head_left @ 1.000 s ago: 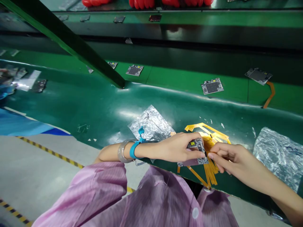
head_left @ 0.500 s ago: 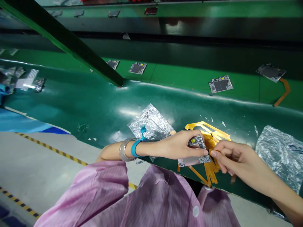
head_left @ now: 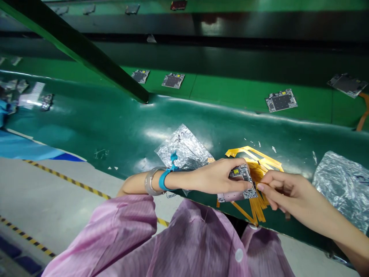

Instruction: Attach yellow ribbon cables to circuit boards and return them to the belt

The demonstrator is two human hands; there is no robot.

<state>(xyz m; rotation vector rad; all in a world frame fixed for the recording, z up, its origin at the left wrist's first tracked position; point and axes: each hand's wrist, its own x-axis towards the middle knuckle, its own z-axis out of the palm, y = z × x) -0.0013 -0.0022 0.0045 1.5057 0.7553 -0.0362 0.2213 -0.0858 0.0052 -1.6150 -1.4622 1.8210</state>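
Observation:
My left hand grips a small circuit board at the near edge of the dark green bench mat, thumb below and fingers above. My right hand is pinched closed right beside the board's right edge, fingertips on an orange flex strip. A pile of orange flex cables lies under and behind both hands. A blue wrist strap and a clear bangle sit on my left wrist.
A silver antistatic bag lies left of the hands, another at the right. Several circuit boards ride the lighter green belt behind. A green beam slants across the upper left. The floor with striped tape is at the lower left.
Both hands stay at the board with hardly any movement. The boards on the belt behind have shifted to the right.

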